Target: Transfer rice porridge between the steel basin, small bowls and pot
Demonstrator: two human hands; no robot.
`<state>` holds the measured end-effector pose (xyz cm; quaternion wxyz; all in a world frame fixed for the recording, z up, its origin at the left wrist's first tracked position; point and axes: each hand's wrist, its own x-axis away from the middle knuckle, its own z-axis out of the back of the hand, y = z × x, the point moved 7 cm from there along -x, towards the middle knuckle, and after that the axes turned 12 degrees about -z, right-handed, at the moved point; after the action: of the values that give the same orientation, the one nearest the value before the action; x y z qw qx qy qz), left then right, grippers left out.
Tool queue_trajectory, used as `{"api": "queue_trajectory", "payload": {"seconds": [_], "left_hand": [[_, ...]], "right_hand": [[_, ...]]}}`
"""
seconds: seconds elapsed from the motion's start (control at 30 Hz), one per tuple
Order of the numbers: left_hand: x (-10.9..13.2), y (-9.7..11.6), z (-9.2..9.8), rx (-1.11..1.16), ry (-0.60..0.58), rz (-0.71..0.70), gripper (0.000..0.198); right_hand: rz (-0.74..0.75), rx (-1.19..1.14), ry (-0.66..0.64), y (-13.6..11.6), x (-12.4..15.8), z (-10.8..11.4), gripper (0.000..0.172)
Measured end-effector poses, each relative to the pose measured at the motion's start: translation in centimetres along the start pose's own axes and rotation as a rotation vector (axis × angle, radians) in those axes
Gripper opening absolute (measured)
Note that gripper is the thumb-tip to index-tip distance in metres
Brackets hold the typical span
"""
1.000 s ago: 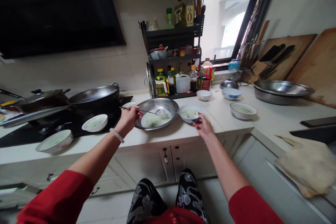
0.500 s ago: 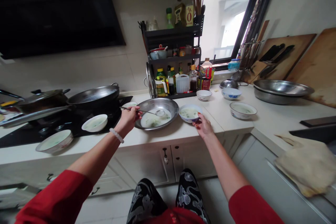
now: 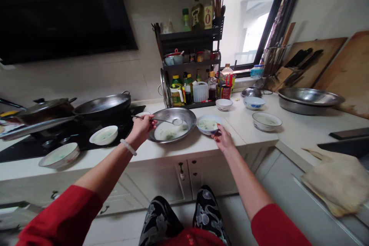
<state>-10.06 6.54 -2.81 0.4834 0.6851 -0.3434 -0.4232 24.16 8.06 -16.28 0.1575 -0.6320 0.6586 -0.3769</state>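
While your left hand is clamped on the ladle over the steel basin, keep it level; right hand pinches the soup bowl at 3 o'clock.

The pale countertop carries a steel basin, a soup bowl, three more bowls, a wide steel pan and a bottle rack.

Ladle over steel basin
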Motion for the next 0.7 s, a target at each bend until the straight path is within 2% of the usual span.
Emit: {"api": "queue_trajectory", "payload": {"seconds": [0.3, 0.5, 0.7], "left_hand": [[0.5, 1.0, -1.3, 0.037, -0.034, 0.018, 0.011], [0.7, 1.2, -1.9, 0.045, -0.011, 0.053, 0.012], [0.8, 2.2, -3.6, 0.089, -0.068, 0.022, 0.011]], "right_hand": [[-0.001, 0.018, 0.006, -0.1, 0.2, -0.1, 0.020], [-0.003, 0.016, 0.011, 0.0, 0.0, 0.0, 0.023], [0.001, 0.013, 0.007, 0.1, -0.2, 0.2, 0.025]]}}
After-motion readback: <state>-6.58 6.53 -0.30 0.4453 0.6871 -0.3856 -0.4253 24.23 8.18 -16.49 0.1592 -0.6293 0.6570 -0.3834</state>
